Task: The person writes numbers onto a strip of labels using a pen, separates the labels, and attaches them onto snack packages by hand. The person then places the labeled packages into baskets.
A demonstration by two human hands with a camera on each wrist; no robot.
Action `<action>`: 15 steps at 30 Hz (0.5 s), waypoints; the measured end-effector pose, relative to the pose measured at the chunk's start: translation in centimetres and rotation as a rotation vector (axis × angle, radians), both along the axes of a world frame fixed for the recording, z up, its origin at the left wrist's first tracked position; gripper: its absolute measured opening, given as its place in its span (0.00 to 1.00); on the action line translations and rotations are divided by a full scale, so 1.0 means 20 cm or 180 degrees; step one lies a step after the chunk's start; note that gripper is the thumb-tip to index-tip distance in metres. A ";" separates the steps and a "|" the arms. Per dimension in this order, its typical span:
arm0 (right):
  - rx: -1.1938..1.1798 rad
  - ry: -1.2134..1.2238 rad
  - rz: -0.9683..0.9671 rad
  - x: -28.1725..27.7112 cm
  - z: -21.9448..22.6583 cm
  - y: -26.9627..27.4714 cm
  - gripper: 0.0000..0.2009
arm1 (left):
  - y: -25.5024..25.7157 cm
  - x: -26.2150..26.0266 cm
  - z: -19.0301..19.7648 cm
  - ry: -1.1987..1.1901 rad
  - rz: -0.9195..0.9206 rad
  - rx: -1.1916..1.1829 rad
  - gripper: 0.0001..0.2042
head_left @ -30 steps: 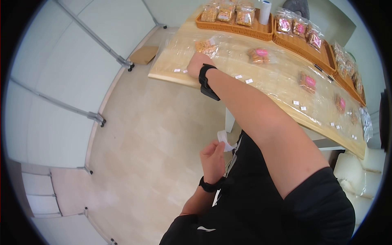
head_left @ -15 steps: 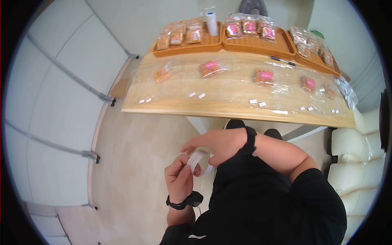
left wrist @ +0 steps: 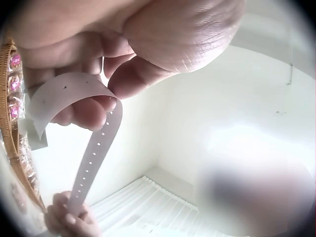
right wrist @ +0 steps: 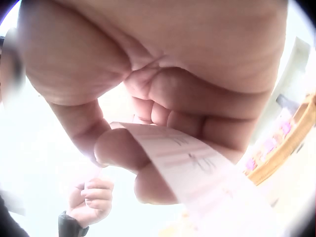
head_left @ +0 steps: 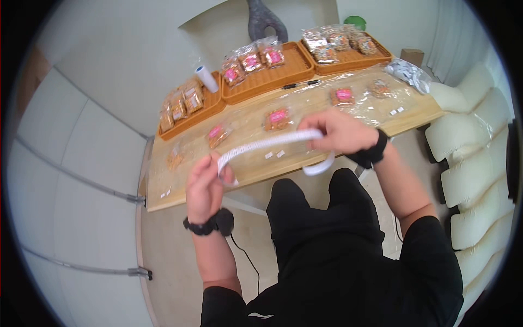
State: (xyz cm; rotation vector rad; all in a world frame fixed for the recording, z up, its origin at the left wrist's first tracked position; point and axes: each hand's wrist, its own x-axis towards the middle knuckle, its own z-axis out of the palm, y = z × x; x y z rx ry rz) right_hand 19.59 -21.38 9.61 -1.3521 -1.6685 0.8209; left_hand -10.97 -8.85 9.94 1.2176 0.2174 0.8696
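Note:
A long white strip of labels (head_left: 261,143) is stretched in an arc between both hands, above the table's front edge. My left hand (head_left: 204,182) pinches one end between thumb and fingers. The left wrist view shows the strip (left wrist: 98,148) with a row of small holes, a curled end lying over the fingers. My right hand (head_left: 340,131) pinches the strip farther along, and a loose tail hangs in a loop below it. Dark printed marks show on the strip (right wrist: 197,163) in the right wrist view. Pairs of small white labels (head_left: 268,155) lie on the table.
Bagged snacks (head_left: 278,118) are spaced across the film-covered wooden table (head_left: 245,177). Along the back stand wicker trays (head_left: 297,60) with more packs; a white roll (head_left: 207,79) leans in the left one. A black pen (head_left: 301,84) lies before them. Cream inflatable seating (head_left: 468,136) is at right.
My right hand came back from the table to the left hand, then drew away to the right, opening the coiled strip into a long arc. Both hands rose toward the table as the head view turned right.

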 end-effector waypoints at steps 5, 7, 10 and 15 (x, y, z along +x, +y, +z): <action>0.0292 -0.0470 -0.1002 0.51 -0.10 0.30 0.11 | 0.42 0.36 -0.02 0.0738 -0.0110 -0.0070 0.06; 0.0451 -0.0524 -0.1231 0.64 -0.15 0.42 0.11 | 0.56 0.51 -0.04 0.0998 0.0016 0.0021 0.05; 0.0122 -0.0939 -0.1674 0.75 -0.16 0.54 0.08 | 0.74 0.64 -0.09 0.1436 0.0427 0.0060 0.04; 0.0074 -0.0902 -0.2247 0.84 -0.28 0.66 0.06 | 0.97 0.72 -0.27 0.1983 0.0830 0.0014 0.03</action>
